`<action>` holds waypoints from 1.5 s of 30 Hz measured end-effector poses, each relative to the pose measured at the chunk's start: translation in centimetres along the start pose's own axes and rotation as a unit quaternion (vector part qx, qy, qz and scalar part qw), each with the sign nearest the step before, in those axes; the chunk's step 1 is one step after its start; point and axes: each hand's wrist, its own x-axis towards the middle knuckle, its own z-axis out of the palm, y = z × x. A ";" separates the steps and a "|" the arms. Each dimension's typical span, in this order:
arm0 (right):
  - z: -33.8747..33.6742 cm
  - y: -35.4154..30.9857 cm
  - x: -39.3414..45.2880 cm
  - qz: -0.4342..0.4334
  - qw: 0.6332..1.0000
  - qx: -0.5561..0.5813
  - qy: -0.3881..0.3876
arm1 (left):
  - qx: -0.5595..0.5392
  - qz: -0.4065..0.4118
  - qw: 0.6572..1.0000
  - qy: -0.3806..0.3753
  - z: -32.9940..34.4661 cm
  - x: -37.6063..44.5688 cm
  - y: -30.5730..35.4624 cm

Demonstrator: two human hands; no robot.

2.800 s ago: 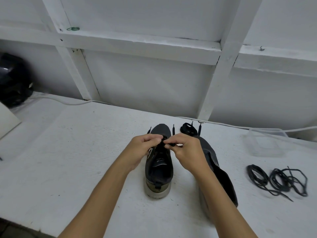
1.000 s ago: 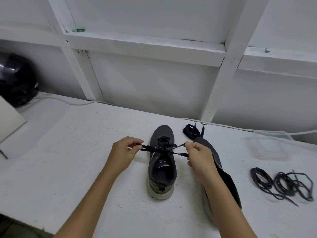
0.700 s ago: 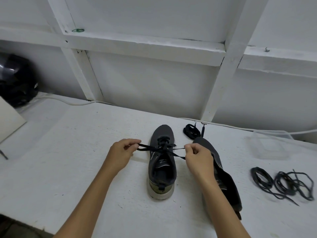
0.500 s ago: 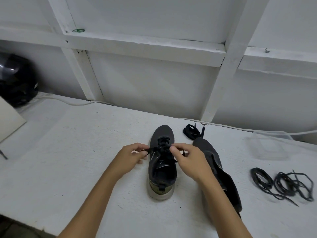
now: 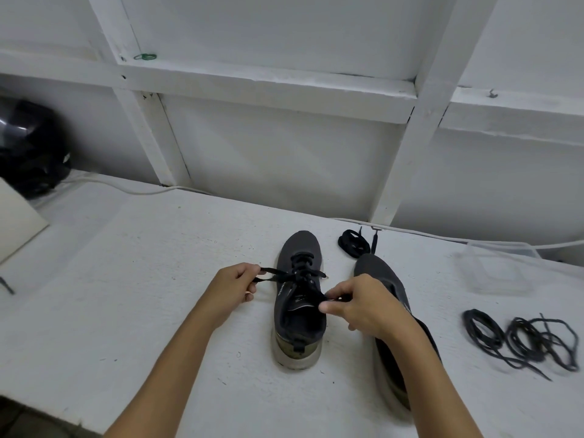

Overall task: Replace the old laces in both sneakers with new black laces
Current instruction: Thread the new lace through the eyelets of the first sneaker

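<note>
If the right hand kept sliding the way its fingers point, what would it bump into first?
Probably the laced sneaker. The right hand points leftward at its opening, pinching the black lace right beside it. Depth is hard to judge.

1. Two bare forearms are showing, no sleeves reaching into view.
2. The left hand (image 5: 232, 287) is wearing nothing visible.
3. The right hand (image 5: 363, 306) is likewise showing bare fingers and wrist.

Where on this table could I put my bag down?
Left of the left hand, toward the helmet, the table is bare. The right is crowded: second sneaker, plastic tub, loose laces.
</note>
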 end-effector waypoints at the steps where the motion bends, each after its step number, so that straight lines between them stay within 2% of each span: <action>1: -0.2 0.0 0.1 -0.012 1.000 -0.013 0.011 | 0.012 0.005 1.000 0.003 0.0 0.1 -0.1; 3: -0.3 0.3 0.3 -0.024 0.999 -0.004 0.043 | 0.041 0.018 0.999 0.023 0.0 0.2 -0.3; 6: -0.3 0.1 0.3 0.002 0.983 0.182 0.039 | 0.058 0.033 0.997 0.049 0.4 0.2 -0.5; 9: 0.1 -0.4 0.3 0.043 0.934 0.352 0.034 | 0.047 0.027 0.998 0.045 0.6 0.2 -0.6; 10: 0.3 -0.5 0.5 0.050 0.904 0.423 0.032 | 0.012 0.014 0.999 0.039 0.6 0.1 -0.6; 12: 0.6 -1.0 0.6 0.058 0.828 0.557 0.022 | -0.147 -0.029 0.989 0.020 0.7 0.1 -0.3; 14: 1.0 -1.3 1.0 0.060 0.777 0.626 0.024 | -0.326 -0.068 0.943 -0.013 1.2 -0.1 0.2; 16: 1.5 -1.2 1.7 0.061 0.750 0.658 0.033 | -0.439 -0.084 0.893 -0.044 1.9 -0.2 0.6; 17: 1.6 -1.2 2.0 0.056 0.756 0.651 0.042 | -0.471 -0.086 0.877 -0.052 2.3 -0.2 0.7; 18: 1.8 -1.1 2.3 0.046 0.782 0.619 0.058 | -0.481 -0.088 0.870 -0.058 2.6 -0.2 0.9; 19: 2.0 -1.0 2.6 0.039 0.818 0.568 0.079 | -0.465 -0.087 0.879 -0.060 3.0 -0.2 1.0; 21: 2.5 -1.0 3.0 0.036 0.881 0.454 0.126 | -0.342 -0.063 0.936 -0.045 3.6 -0.1 1.0; 22: 2.7 -0.9 3.2 0.037 0.900 0.410 0.145 | -0.265 -0.043 0.963 -0.030 3.9 0.0 0.9; 23: 2.9 -0.8 3.4 0.036 0.913 0.373 0.161 | -0.208 -0.023 0.978 -0.014 4.1 0.1 0.9; 25: 3.1 -0.5 3.8 0.028 0.933 0.303 0.192 | -0.168 0.002 0.986 0.009 4.3 0.3 1.0; 28: 2.9 -0.1 3.9 0.023 0.948 0.225 0.225 | -0.148 0.010 0.989 0.027 4.0 0.5 1.1; 32: 2.9 0.2 3.9 0.017 0.954 0.186 0.236 | -0.139 0.011 0.989 0.040 3.2 0.9 0.9; 45: 2.7 0.7 4.1 0.025 0.949 0.208 0.235 | -0.122 -0.006 0.992 0.026 2.4 1.3 1.1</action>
